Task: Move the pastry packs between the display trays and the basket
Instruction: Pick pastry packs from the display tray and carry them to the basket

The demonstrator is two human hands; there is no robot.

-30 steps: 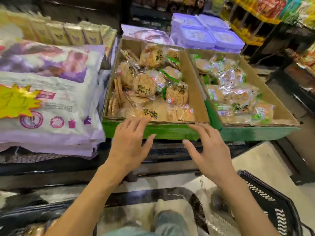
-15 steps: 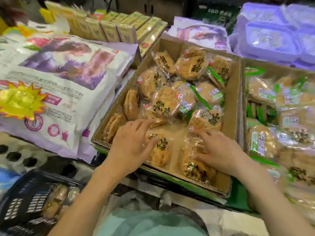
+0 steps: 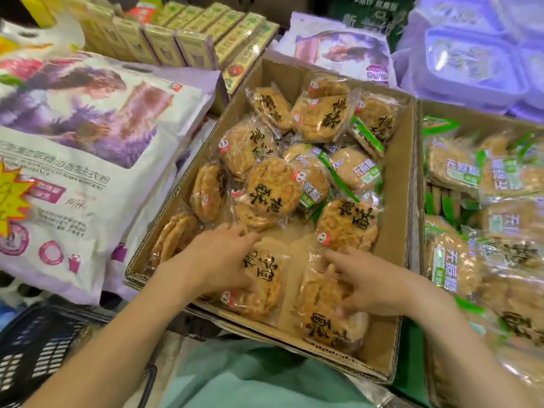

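Pastry packs fill the near cardboard display tray (image 3: pixel 394 184), and both hands are down among them at its near end; the left hand (image 3: pixel 219 260) lies with thumb and fingers closing round the edge of one peach-crisp pack (image 3: pixel 262 287), while the right hand (image 3: pixel 374 285) has its fingers spread and curled over a second pack (image 3: pixel 329 313) just beside the first; neither pack looks lifted off the tray floor yet; judging from this, a pick-up is only beginning, and most of the work seems left, since well over a dozen packs lie heaped toward the tray's far end; the black plastic basket (image 3: pixel 32 357) sits low at the near left, beyond the left forearm, and what it holds I cannot tell; a teal garment (image 3: pixel 241 381) shows between the arms at the very near edge; to the right stands a second tray (image 3: pixel 419 178) of green-labelled pastry packs; left of the first tray lie large lavender-printed detergent bags (image 3: pixel 88 136); farther off stand a row of slim yellow-green boxes (image 3: pixel 188 33), and at the far right pale lidded plastic tubs (image 3: pixel 471 54); the setting looks like a crowded shop display.
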